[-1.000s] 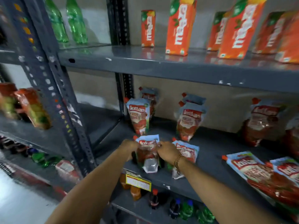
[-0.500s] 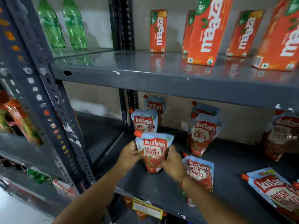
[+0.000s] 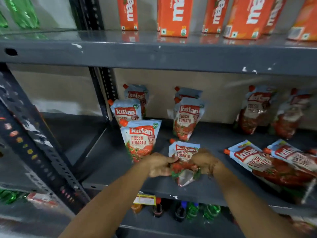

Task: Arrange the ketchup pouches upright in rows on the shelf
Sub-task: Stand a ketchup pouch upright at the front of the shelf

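Observation:
Both hands hold one ketchup pouch [image 3: 184, 152] near the front of the grey shelf [image 3: 106, 162]: my left hand [image 3: 158, 166] on its left side, my right hand [image 3: 205, 162] on its right. The pouch leans back, its clear bottom towards me. To its left an upright pouch [image 3: 140, 140] stands free, with two more upright pouches [image 3: 127, 110] behind it in a row. Another upright pair [image 3: 186, 120] stands behind the held pouch. Two pouches [image 3: 253, 109] lean on the back wall at right. Two lie flat [image 3: 257, 162] at front right.
The upper shelf [image 3: 154, 54] carries orange juice cartons [image 3: 173, 16] and green bottles [image 3: 22, 12]. A perforated steel upright [image 3: 42, 148] stands at left. Small bottles [image 3: 180, 210] sit on the shelf below, behind a price tag [image 3: 145, 199].
Both hands let go of the left front pouch, which now stands upright, and moved right to take hold of the pouch that lay beside it. The camera moved closer.

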Tool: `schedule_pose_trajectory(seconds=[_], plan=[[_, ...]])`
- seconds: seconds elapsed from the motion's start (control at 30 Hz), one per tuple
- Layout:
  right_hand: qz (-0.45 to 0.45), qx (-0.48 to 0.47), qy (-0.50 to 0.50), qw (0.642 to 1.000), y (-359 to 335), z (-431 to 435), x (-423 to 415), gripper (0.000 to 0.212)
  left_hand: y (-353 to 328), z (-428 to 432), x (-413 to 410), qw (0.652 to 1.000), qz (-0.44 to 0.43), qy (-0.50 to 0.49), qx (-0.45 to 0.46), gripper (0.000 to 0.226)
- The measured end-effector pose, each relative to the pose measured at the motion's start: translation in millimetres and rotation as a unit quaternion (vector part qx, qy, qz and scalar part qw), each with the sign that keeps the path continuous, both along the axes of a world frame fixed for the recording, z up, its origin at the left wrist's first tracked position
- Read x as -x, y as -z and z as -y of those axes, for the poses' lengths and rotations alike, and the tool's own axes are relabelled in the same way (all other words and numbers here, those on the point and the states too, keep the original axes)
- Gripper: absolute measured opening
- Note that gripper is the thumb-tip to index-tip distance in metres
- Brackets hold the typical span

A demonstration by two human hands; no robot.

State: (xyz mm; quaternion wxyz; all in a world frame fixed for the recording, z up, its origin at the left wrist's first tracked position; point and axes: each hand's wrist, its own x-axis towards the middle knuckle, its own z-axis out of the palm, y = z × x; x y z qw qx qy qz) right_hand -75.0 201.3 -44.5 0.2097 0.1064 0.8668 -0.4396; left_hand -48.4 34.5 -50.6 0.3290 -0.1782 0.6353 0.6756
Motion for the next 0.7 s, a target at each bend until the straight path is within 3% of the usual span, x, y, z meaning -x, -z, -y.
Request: schedule_pose_trajectory(seconds=[0.03,0.13,0.23,0.3,0.4,0.53,0.7], plan=[[-0.022,0.046,0.045,0.998,2,-2,-4,0.043,0,-6,0,1.000,-0.015,-0.006,-0.002,0.003],[-0.127,0.109,0.113,0.979,3,2,-11,0.043,-2,-10,0,0.991,-0.121,-0.061,0.016,0.021],[-0.297,0.108,0.118,0.941,-10,4,-12,0.045,-14,-11,10,0.953,-0.274,-0.125,0.035,0.039],[-0.365,0.090,0.096,0.922,-11,6,-11,0.035,-16,-13,18,0.932,-0.325,-0.148,0.067,0.040],[-0.339,0.054,0.043,0.938,2,10,-14,0.031,-2,-20,16,0.915,-0.331,-0.158,0.165,0.053],[-0.301,0.036,0.007,0.953,6,3,-7,0.028,17,-30,9,0.923,-0.297,-0.204,0.136,0.066],[-0.266,0.040,-0.047,0.962,-1,-15,-2,0.032,23,-48,12,0.914,-0.265,-0.262,0.161,0.047]])
